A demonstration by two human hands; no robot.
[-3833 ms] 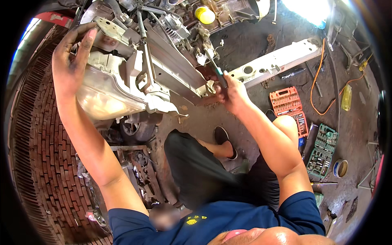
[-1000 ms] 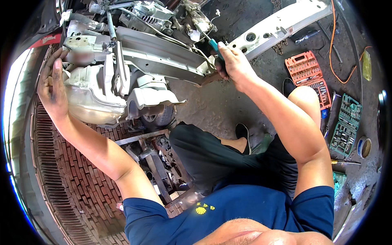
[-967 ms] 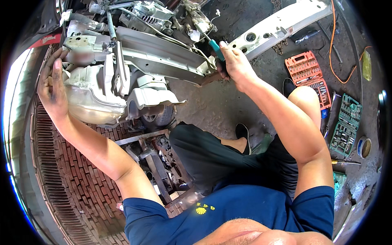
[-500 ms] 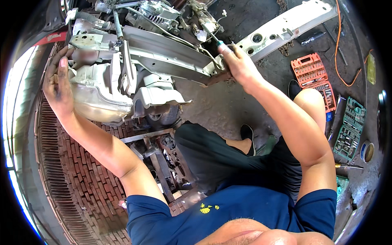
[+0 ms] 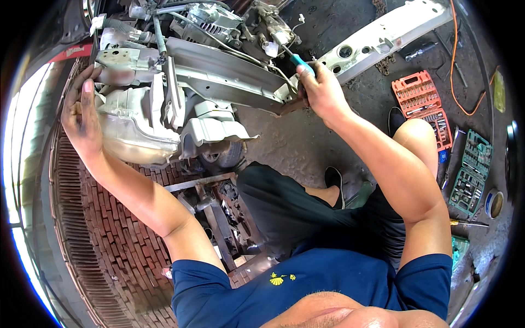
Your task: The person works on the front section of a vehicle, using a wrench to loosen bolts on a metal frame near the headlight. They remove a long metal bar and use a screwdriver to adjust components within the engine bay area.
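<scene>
My right hand (image 5: 324, 94) is closed round the teal handle of a screwdriver (image 5: 301, 62). The shaft points up and left toward a metal engine part (image 5: 275, 30) with a white piece on it; whether the tip touches anything I cannot tell. Just below the hand, a grey metal beam (image 5: 224, 90) ends. On the far left, my left hand (image 5: 81, 115), smudged dark, has its fingers stretched out along the outer side of a headlight (image 5: 139, 139). The fingertips reach up beside a metal bracket (image 5: 117, 56).
A long pale crossbar (image 5: 377, 41) with holes stretches to the upper right. On the floor at right lie an orange socket set (image 5: 418, 95), a green tool case (image 5: 471, 169), a round tin (image 5: 494, 203) and an orange cable (image 5: 453, 71). A metal frame (image 5: 216, 218) stands beside my knee.
More of the teal handle shows above my right hand, which sits a little lower with its fingers curled tighter. My left hand keeps its place at the headlight; the view has shifted slightly.
</scene>
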